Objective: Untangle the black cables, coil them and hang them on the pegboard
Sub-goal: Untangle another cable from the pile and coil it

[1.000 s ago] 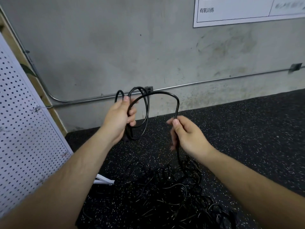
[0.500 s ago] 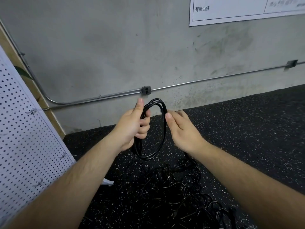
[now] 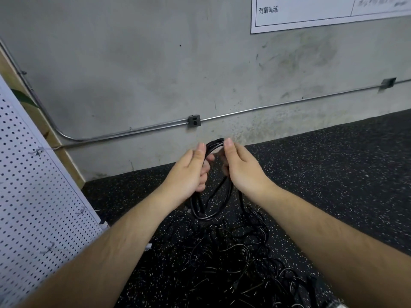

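Observation:
A coil of black cable [image 3: 213,203] hangs upright between my two hands in front of the wall. My left hand [image 3: 191,172] grips the coil's left side, thumb up against its top. My right hand [image 3: 240,170] pinches the top right of the coil, and a strand runs down from it to the floor. Below, a tangled heap of black cables [image 3: 233,258] lies on the speckled floor. The white pegboard [image 3: 37,210] leans at the left with a few small hooks on it.
A grey concrete wall [image 3: 155,74] stands close ahead with a metal conduit [image 3: 266,107] and a junction box [image 3: 194,121]. Black speckled rubber flooring [image 3: 333,170] stretches to the right. A wooden post [image 3: 66,161] rises behind the pegboard.
My right hand has moved left and up, bringing the cable loop in until it meets the coil in my left hand. The wide loop has closed into a narrow coil.

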